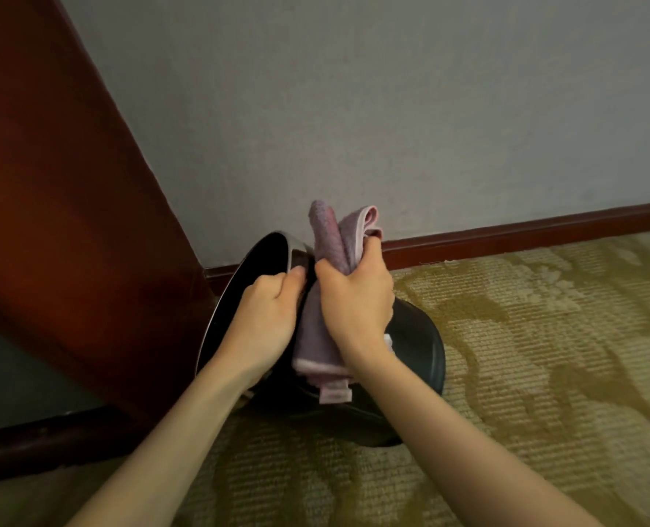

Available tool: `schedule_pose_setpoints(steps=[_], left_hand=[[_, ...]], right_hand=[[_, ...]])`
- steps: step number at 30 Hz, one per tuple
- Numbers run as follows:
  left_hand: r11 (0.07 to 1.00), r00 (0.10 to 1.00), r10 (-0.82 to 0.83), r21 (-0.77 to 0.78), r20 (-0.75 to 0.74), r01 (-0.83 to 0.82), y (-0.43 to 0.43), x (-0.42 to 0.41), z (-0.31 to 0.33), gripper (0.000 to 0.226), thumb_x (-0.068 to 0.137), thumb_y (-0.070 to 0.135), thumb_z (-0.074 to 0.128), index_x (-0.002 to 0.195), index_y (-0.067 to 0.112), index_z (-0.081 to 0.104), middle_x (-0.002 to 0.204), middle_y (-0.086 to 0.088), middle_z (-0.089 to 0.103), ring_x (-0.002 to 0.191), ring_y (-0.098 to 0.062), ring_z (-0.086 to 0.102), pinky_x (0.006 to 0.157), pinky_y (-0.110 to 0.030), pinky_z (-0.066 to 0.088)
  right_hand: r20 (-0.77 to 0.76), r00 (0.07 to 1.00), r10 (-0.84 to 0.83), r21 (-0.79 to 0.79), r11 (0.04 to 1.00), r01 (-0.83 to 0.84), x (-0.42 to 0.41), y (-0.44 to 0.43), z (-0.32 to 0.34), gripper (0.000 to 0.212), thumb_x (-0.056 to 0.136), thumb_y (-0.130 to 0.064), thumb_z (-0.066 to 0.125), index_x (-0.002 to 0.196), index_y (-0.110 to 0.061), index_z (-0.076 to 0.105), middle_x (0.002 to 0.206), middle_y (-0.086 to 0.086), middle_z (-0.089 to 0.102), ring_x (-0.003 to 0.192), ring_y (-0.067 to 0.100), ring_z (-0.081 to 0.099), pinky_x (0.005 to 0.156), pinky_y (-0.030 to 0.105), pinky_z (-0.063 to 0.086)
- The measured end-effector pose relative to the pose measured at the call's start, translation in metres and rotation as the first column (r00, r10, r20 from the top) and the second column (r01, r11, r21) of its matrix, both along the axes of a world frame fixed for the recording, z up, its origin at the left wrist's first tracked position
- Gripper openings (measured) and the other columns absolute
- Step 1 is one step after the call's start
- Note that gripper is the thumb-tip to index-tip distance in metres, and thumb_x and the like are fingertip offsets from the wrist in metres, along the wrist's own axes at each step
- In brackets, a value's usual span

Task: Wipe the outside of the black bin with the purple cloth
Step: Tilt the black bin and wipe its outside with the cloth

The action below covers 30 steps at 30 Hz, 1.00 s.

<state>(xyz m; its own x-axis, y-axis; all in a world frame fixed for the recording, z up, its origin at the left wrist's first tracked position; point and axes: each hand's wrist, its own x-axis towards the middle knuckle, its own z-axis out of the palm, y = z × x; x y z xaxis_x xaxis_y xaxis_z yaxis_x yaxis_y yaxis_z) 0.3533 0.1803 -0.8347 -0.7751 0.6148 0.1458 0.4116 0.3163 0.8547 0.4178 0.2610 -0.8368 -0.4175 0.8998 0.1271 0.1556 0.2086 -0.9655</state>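
Observation:
The black bin (418,348) stands on the carpet, tilted with its mouth toward the left and its silver rim raised. My left hand (262,317) grips that rim, thumb on the outside and fingers hidden inside. The purple cloth (329,241), bunched and edged in pale pink, is held by my right hand (354,302) and pressed against the bin's outer wall just below the rim. One end of the cloth sticks up above the fist; the other hangs down past my wrist over the bin's side.
A grey wall (392,108) with a dark red skirting board (525,230) runs right behind the bin. A reddish-brown wooden panel (68,222) stands close on the left. Patterned beige and olive carpet (544,374) covers the floor to the right and front.

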Motion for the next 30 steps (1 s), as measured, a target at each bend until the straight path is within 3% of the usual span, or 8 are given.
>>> schedule_pose_setpoints(steps=[4, 9, 11, 15, 19, 23, 25, 30], left_hand=[[1.0, 0.998, -0.012, 0.012, 0.054, 0.011, -0.01, 0.009, -0.002, 0.046, 0.097, 0.037, 0.039, 0.065, 0.014, 0.062, 0.064, -0.001, 0.065, 0.062, -0.012, 0.061, 0.063, -0.038, 0.046], [0.998, 0.989, -0.048, 0.034, 0.138, 0.043, -0.012, 0.016, -0.003, 0.041, 0.098, 0.036, 0.037, 0.086, 0.011, 0.068, 0.088, -0.01, 0.071, 0.087, -0.02, 0.066, 0.086, -0.049, 0.049], [0.998, 0.989, -0.04, 0.05, 0.14, 0.034, -0.01, 0.017, -0.002, 0.04, 0.098, 0.035, 0.036, 0.087, 0.012, 0.068, 0.088, -0.008, 0.071, 0.086, -0.018, 0.066, 0.085, -0.046, 0.05], [0.998, 0.993, 0.002, 0.059, 0.115, -0.009, -0.008, 0.011, -0.001, 0.044, 0.098, 0.035, 0.036, 0.078, 0.01, 0.066, 0.08, -0.01, 0.069, 0.077, -0.02, 0.065, 0.073, -0.041, 0.049], [0.995, 0.986, 0.05, 0.073, 0.16, -0.062, -0.001, 0.001, 0.001, 0.045, 0.098, 0.035, 0.037, 0.08, 0.006, 0.067, 0.081, -0.016, 0.07, 0.078, -0.027, 0.066, 0.068, -0.037, 0.046], [0.998, 0.964, 0.052, 0.026, 0.26, -0.061, 0.007, -0.01, 0.006, 0.048, 0.096, 0.038, 0.036, 0.091, 0.003, 0.068, 0.09, -0.02, 0.071, 0.09, -0.031, 0.067, 0.085, -0.048, 0.05], [0.998, 0.962, 0.053, 0.015, 0.27, -0.059, 0.01, -0.014, 0.008, 0.048, 0.094, 0.04, 0.037, 0.09, 0.004, 0.069, 0.089, -0.017, 0.072, 0.09, -0.029, 0.068, 0.086, -0.048, 0.049], [0.998, 0.971, 0.044, 0.037, 0.235, -0.054, 0.017, -0.019, 0.008, 0.048, 0.094, 0.038, 0.039, 0.089, -0.002, 0.067, 0.091, -0.026, 0.069, 0.08, -0.025, 0.067, 0.07, -0.039, 0.046]], right_hand=[[0.128, 0.991, 0.038, -0.054, 0.998, -0.032, -0.017, 0.024, 0.009, 0.025, 0.074, -0.037, 0.06, 0.093, -0.03, 0.045, 0.071, -0.017, 0.045, 0.072, 0.021, 0.049, 0.067, 0.033, 0.036], [0.195, 0.97, 0.146, -0.073, 0.988, -0.134, -0.031, 0.041, 0.014, 0.036, 0.075, -0.036, 0.06, 0.107, -0.021, 0.059, 0.096, 0.004, 0.064, 0.084, 0.028, 0.058, 0.073, 0.035, 0.046], [0.198, 0.972, 0.128, -0.046, 0.992, -0.121, -0.032, 0.04, 0.015, 0.037, 0.076, -0.036, 0.06, 0.109, -0.021, 0.058, 0.096, 0.003, 0.063, 0.081, 0.026, 0.055, 0.071, 0.034, 0.042], [0.121, 0.993, 0.011, 0.003, 1.0, -0.011, -0.025, 0.026, 0.012, 0.022, 0.076, -0.035, 0.06, 0.093, -0.025, 0.049, 0.073, -0.013, 0.05, 0.064, 0.014, 0.047, 0.061, 0.031, 0.033], [0.028, 0.999, -0.019, 0.082, 0.996, 0.016, -0.014, -0.005, 0.008, 0.026, 0.075, -0.037, 0.061, 0.092, -0.025, 0.045, 0.089, -0.003, 0.06, 0.079, 0.022, 0.058, 0.069, 0.036, 0.043], [-0.042, 0.999, 0.006, 0.104, 0.995, -0.001, -0.005, -0.025, 0.0, 0.029, 0.075, -0.037, 0.061, 0.095, -0.025, 0.043, 0.093, -0.003, 0.059, 0.081, 0.019, 0.059, 0.071, 0.039, 0.049], [-0.062, 0.998, 0.014, 0.104, 0.995, -0.007, -0.003, -0.029, -0.004, 0.029, 0.074, -0.035, 0.061, 0.094, -0.026, 0.042, 0.092, -0.004, 0.058, 0.079, 0.015, 0.058, 0.069, 0.038, 0.049], [-0.067, 0.995, 0.076, 0.136, 0.988, -0.066, -0.004, -0.013, -0.005, 0.028, 0.073, -0.033, 0.062, 0.092, -0.025, 0.043, 0.087, -0.005, 0.058, 0.076, 0.016, 0.058, 0.069, 0.043, 0.051]])
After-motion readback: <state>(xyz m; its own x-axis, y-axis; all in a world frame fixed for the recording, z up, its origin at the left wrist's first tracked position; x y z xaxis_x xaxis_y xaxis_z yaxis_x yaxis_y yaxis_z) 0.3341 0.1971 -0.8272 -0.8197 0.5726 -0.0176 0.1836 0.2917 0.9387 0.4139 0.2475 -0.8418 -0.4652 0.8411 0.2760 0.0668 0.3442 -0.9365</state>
